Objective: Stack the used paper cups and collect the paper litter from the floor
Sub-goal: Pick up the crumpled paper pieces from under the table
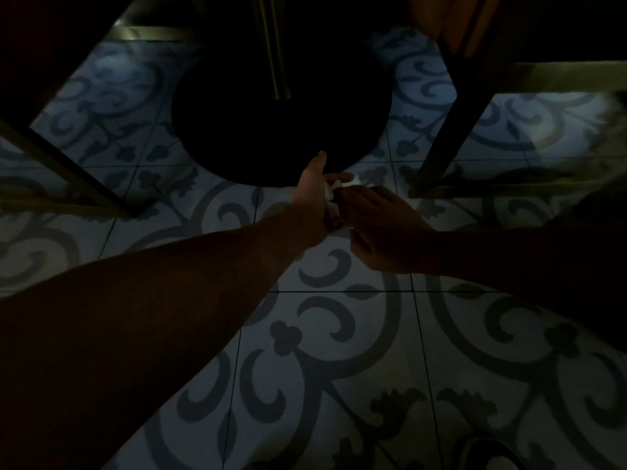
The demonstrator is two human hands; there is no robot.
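Dimly, both bare hands are meeting low over the pale floor tiles with dark grey scroll patterns, just in front of the round black pedestal base of a bench; the crumpled white paper litter is sitting between the 2 hands, right at the near edge of that base; the left hand is reaching in from the lower left with its thumb raised toward the base, and its grip is wrapping around the left side of the paper; the right hand is coming in from the right with its fingers pressing against the same wad, though the light is too poor to tell whether this grip is actually closing on it or only touching it; a brass-coloured metal post is rising from the middle of the base; thin dark metal chair legs are standing on the tiles at the right, and another dark frame is slanting across at the left.
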